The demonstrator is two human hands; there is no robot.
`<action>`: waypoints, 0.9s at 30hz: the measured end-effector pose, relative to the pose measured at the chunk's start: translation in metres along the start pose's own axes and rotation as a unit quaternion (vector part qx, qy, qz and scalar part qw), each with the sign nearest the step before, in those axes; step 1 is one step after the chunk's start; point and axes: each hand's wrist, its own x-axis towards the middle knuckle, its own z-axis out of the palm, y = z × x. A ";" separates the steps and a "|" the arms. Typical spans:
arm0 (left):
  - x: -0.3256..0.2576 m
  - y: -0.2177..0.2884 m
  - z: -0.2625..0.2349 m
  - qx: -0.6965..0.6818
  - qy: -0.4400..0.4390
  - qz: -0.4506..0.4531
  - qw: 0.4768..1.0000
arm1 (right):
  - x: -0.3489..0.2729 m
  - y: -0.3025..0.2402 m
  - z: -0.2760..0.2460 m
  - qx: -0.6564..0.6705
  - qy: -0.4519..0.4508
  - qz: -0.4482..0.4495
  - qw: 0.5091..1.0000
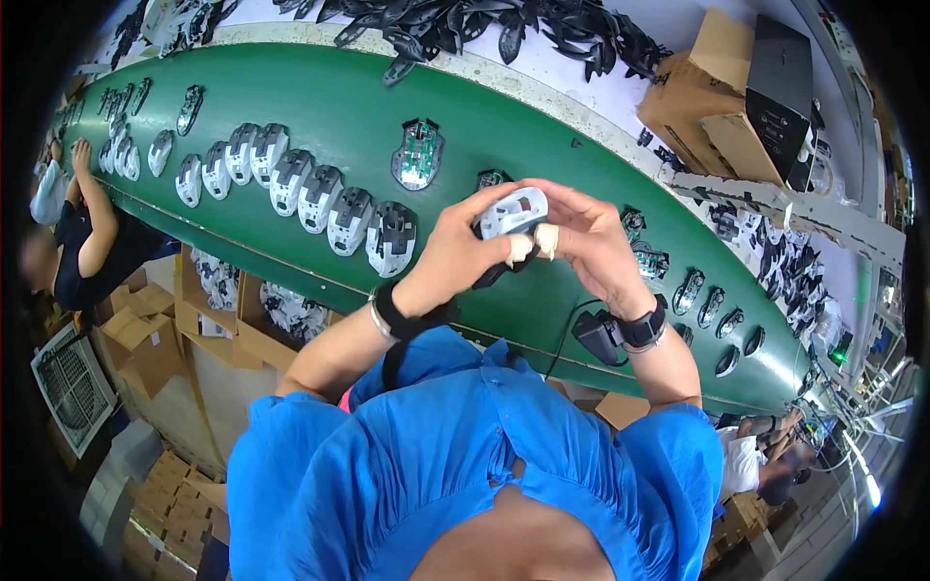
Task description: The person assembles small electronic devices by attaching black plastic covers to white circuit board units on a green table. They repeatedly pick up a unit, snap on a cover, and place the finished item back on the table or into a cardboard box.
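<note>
Above the green conveyor belt [339, 107], near its front edge: a white mouse shell [513, 211] gripped between both hands.
Left hand [450, 257] clasps it underneath; right hand [591, 242] pinches its rim with taped fingertips [545, 240], apparently steadying it for fitting.

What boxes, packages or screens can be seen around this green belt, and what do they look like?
Open brown cardboard box: upper right, beyond the green belt, flaps up.
Black rectangular box: stands inside it, dark and plain.
Brown cardboard boxes: lower left under the belt, open, holding pale parts.
Flattened brown cartons: bottom left on the floor.
Screens: none clearly visible.
</note>
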 end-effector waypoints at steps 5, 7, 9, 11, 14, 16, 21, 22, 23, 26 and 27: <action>0.005 -0.017 -0.003 0.097 -0.029 0.047 0.994 | 0.002 0.001 -0.020 0.101 0.049 0.033 0.993; 0.004 -0.017 -0.005 0.204 -0.067 0.035 0.976 | -0.004 0.003 -0.022 0.012 0.041 0.036 0.998; 0.001 -0.005 0.000 0.262 -0.115 -0.060 0.956 | -0.010 0.000 -0.013 -0.334 0.002 -0.052 0.941; -0.010 -0.015 0.005 0.371 -0.102 -0.006 0.923 | -0.020 0.009 -0.004 -0.453 -0.003 -0.095 0.886; -0.038 -0.045 0.009 0.401 -0.171 -0.031 0.899 | -0.059 0.055 0.002 -0.426 0.027 -0.072 0.901; -0.052 -0.076 0.016 0.391 -0.248 -0.054 0.885 | -0.093 0.101 0.000 -0.379 0.081 -0.043 0.921; -0.049 -0.099 0.037 0.382 -0.260 0.078 0.883 | -0.187 0.162 -0.042 -0.191 0.437 0.014 0.879; -0.047 -0.096 0.030 0.332 -0.204 0.108 0.914 | -0.210 0.169 -0.061 -0.119 0.533 -0.052 0.836; -0.048 -0.084 0.019 0.387 -0.127 0.113 0.906 | -0.235 0.175 -0.081 -0.044 0.620 -0.116 0.774; -0.056 -0.075 -0.018 0.578 0.108 0.096 0.803 | -0.267 0.208 -0.120 -0.084 0.750 -0.130 0.643; -0.054 -0.085 -0.033 0.603 0.147 0.080 0.780 | -0.261 0.223 -0.130 -0.228 0.773 -0.032 0.591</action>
